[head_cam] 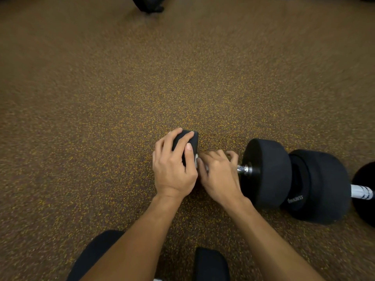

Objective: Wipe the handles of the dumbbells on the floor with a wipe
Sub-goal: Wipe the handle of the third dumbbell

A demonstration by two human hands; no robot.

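A black dumbbell lies crosswise on the speckled floor. My left hand grips its left head, fingers curled over the top. My right hand is wrapped round the handle between the two heads. A small bit of white wipe shows at its thumb, and the rest is hidden under the fingers. A short stretch of chrome handle is bare next to the right head. A second dumbbell lies right behind the first one's right head, its chrome handle pointing right.
Brown rubber floor with yellow flecks spreads all around. My knees in black are at the bottom edge. A dark piece of gym equipment stands at the far top of the view.
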